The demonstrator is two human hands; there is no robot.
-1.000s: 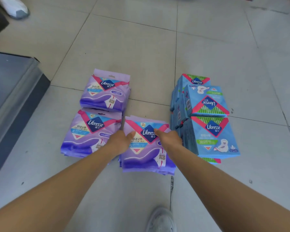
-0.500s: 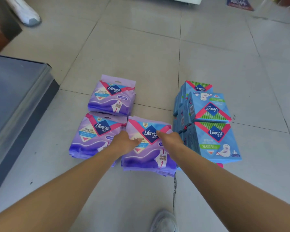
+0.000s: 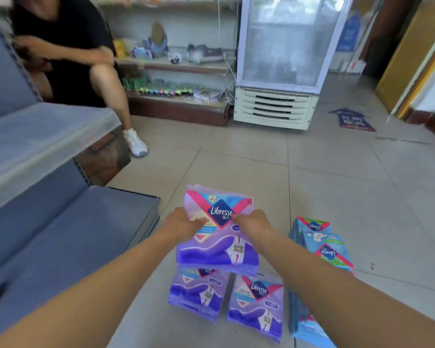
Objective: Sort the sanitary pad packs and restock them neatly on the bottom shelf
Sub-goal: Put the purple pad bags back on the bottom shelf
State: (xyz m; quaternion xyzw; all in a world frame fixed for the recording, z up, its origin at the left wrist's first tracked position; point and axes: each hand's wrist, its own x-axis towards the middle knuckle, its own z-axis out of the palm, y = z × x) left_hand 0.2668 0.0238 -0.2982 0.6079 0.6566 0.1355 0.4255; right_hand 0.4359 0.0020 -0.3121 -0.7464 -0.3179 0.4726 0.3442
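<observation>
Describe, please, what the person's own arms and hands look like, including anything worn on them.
Both arms are bare as far as the frame shows: the left forearm and the right forearm carry no sleeve. The left hand and the right hand are ungloved. No watch, bracelet or ring shows, though blur could hide small details.

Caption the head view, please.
Left hand and right hand hold purple Libresse packs above two purple stacks; blue Libresse packs right, grey bottom shelf left.
</observation>
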